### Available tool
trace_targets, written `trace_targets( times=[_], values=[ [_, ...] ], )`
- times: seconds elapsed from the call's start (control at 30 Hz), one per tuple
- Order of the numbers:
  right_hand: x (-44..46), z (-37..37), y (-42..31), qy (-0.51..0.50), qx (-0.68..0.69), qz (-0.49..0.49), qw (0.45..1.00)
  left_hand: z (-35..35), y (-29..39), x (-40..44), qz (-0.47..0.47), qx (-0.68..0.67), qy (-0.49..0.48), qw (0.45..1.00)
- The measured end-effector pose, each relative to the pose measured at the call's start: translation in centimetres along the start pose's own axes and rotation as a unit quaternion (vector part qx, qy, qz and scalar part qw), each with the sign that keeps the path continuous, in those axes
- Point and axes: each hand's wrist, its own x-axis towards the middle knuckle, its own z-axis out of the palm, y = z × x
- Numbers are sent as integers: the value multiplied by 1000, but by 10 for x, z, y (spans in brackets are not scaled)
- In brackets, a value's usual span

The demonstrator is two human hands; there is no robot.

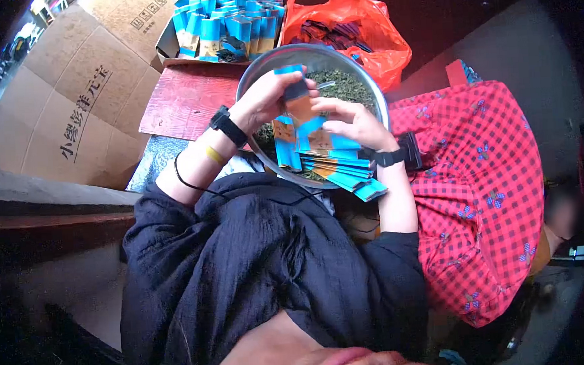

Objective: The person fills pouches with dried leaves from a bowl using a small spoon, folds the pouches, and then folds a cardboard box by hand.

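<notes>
My left hand, with a black watch at the wrist, is closed around a blue and orange packet above a wide metal bowl. My right hand is beside that packet's lower end, its thumb and fingers apart and the fingertips at the packet's edge; whether they touch it is unclear. Dark green tea-like leaves fill the bowl. Below my hands, several flat blue and orange packets lie fanned over the leaves and the bowl's near rim. A small clear scoop-like piece lies among the leaves.
Behind the bowl stands a box crammed with blue packets. An orange-red plastic bag holds dark packets at the back right. Large cardboard rises at left, next to a red board. Red checked cloth spreads to the right.
</notes>
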Motion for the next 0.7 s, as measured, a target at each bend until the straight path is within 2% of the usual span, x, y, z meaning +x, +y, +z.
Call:
trace_targets(
  times=[0.07,0.13,0.17,0.2,0.23,0.27,0.3,0.33,0.4,0.47,0.5,0.57,0.6,0.67,0.7],
  values=[
    [3,-15,12,30,39,33,998,-5,11,10,72,91,31,993],
    [9,-34,41,79,-73,86,990,-3,22,16,104,121,63,985],
    [8,-45,52,55,-147,113,981,-5,25,19,196,296,101,930],
    [9,-46,50,32,-218,140,965,-8,29,22,276,458,136,834],
    [11,-46,48,30,-217,139,966,-15,26,26,337,485,126,797],
    [11,-47,46,-6,-289,188,939,-19,22,27,336,485,128,797],
    [12,-45,40,-41,-358,236,902,-22,17,26,331,528,125,772],
    [14,-39,35,-41,-357,238,902,-24,14,25,326,570,120,744],
    [23,-28,26,-63,-440,220,868,-26,5,20,269,613,103,735],
    [25,-27,22,-78,-429,236,868,-66,-16,42,204,631,34,748],
    [25,-27,25,-75,-447,188,871,-59,-12,37,203,629,34,750],
    [24,-26,40,-61,-468,103,876,-38,0,18,45,667,9,744],
    [22,-23,46,-67,-469,103,875,-38,-3,17,45,663,13,747],
    [16,-18,56,16,-487,26,873,-37,-6,16,87,694,45,713],
    [18,-19,57,4,-491,40,870,-37,-6,17,102,691,45,714]
  ],
)
